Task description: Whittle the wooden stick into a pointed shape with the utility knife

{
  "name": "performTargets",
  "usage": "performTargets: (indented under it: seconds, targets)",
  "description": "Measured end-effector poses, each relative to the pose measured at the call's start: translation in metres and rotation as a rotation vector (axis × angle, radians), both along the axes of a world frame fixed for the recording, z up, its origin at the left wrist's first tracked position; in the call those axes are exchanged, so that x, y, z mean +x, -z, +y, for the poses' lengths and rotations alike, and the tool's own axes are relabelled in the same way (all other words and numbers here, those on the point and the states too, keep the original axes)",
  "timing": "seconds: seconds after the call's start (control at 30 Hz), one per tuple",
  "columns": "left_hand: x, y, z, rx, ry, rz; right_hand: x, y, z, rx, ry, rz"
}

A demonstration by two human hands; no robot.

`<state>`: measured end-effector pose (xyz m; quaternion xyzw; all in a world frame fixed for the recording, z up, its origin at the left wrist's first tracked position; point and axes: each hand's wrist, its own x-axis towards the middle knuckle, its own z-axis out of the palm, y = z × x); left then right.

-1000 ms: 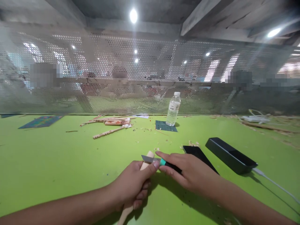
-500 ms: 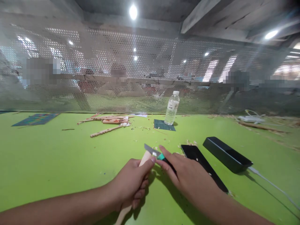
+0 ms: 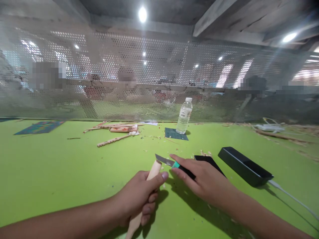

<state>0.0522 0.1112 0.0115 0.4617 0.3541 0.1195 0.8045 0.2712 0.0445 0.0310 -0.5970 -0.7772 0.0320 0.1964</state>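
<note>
My left hand [image 3: 143, 196] is wrapped round a pale wooden stick [image 3: 155, 169], whose flat upper end points away from me. Its lower part runs out below my fist and leaves the picture at the bottom. In my right hand [image 3: 206, 176] is a utility knife [image 3: 176, 165] with a black and green handle, the forefinger stretched along its top. The bare blade [image 3: 163, 160] lies across the tip of the stick, touching it or just above it; I cannot tell which. Below both hands is the green tabletop [image 3: 82, 179].
A black phone [image 3: 210, 162] lies partly under my right hand, beside a black box-shaped device [image 3: 245, 166] with a white cable. Behind stand a water bottle [image 3: 184, 116] on a dark sheet [image 3: 171, 133] and a pile of carved sticks [image 3: 117, 127]. A perforated screen [image 3: 149, 76] closes the back.
My right hand and the knife have shifted slightly right, and the blade has moved off the stick's side toward its tip. My left thumb has come away from the knife.
</note>
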Motion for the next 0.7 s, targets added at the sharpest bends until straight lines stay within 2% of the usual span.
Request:
performTargets:
  seconds: [0.13,0.23,0.43,0.57,0.7]
  targets:
    - [0.0,0.003,0.0,-0.009,0.03,-0.031,-0.001,0.0,-0.001,-0.077,-0.12,0.008]
    - [0.001,0.0,-0.001,0.009,0.012,-0.013,-0.005,0.0,-0.002,-0.068,-0.12,-0.008]
    - [0.004,-0.004,-0.005,0.037,-0.033,0.037,-0.016,0.005,-0.006,-0.025,0.073,-0.135]
    - [0.003,-0.001,-0.004,0.016,-0.047,0.02,-0.009,0.004,-0.001,0.029,0.216,-0.088]
    - [0.002,0.001,-0.002,0.04,-0.007,0.016,-0.001,-0.001,0.003,0.037,0.218,-0.018]
